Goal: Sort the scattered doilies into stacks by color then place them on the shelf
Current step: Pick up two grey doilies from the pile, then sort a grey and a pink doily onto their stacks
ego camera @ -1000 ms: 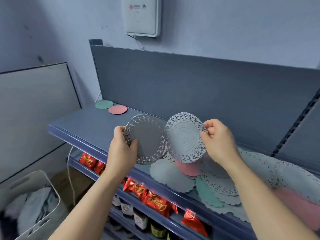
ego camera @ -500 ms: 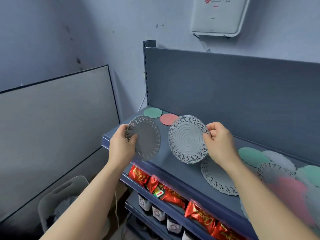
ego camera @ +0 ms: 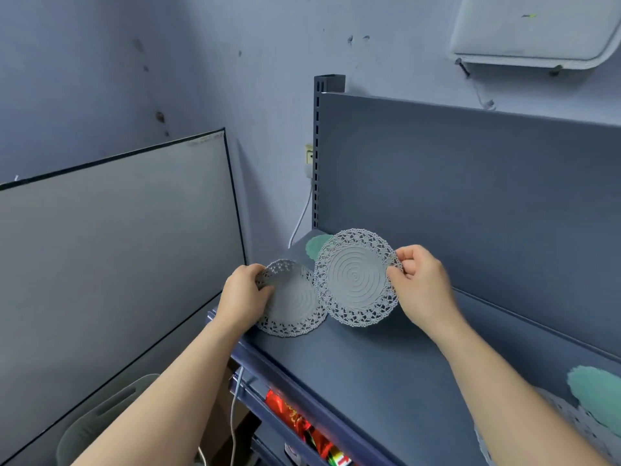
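My left hand [ego camera: 243, 297] pinches the left edge of a grey lace doily [ego camera: 294, 302] that lies low on the shelf top [ego camera: 369, 364] near its left front corner. My right hand [ego camera: 421, 285] grips the right rim of a second grey doily [ego camera: 356, 279], held tilted above the shelf and overlapping the first one's right side. A green doily [ego camera: 314, 245] lies at the shelf's back left corner, partly hidden behind the raised one. At the far right lie another green doily [ego camera: 596, 395] and a pale lace doily [ego camera: 578, 423].
The shelf's grey back panel [ego camera: 470, 196] rises behind it. A large grey board [ego camera: 117, 247] leans on the left wall. Red snack packets [ego camera: 295, 422] fill the lower shelf. A grey basket [ego camera: 97, 422] stands on the floor at the lower left. A white box [ego camera: 534, 28] hangs on the wall.
Both hands moved left toward the shelf's left end with their grey doilies. The left doily dropped from upright to nearly flat on the shelf. The pink doily is now out of sight.
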